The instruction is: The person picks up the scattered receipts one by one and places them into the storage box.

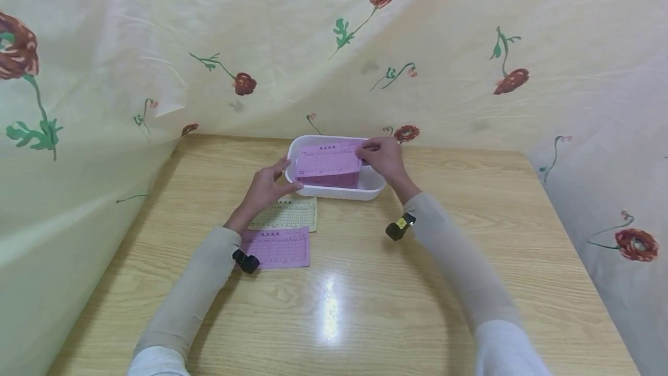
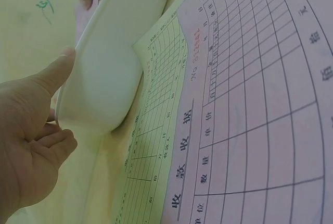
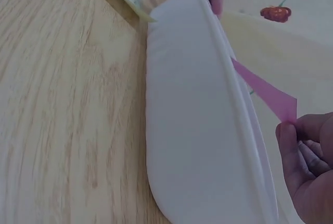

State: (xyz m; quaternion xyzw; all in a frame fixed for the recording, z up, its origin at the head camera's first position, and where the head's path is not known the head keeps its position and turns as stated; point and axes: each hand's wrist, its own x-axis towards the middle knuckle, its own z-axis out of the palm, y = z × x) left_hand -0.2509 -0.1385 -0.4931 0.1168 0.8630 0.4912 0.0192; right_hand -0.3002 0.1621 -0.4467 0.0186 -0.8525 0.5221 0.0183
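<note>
At the back of the table, a white plastic tray (image 1: 334,193) has its left end steadied by my left hand (image 1: 263,187). The thumb lies on the rim and the fingers curl round the end, as the left wrist view (image 2: 36,135) shows. My right hand (image 1: 385,161) pinches the right edge of a pink printed receipt slip (image 1: 329,160) between thumb and finger. That slip is raised at its right side and lies partly inside the tray. Beneath it a darker pink slip (image 1: 334,180) shows in the tray.
On the table in front of the tray lie a pale yellow-green receipt slip (image 1: 292,215) and a pink one (image 1: 279,248), the pink slip overlapping the yellow-green. A flowered cloth (image 1: 292,74) hangs behind the wooden table (image 1: 391,295) and along its sides.
</note>
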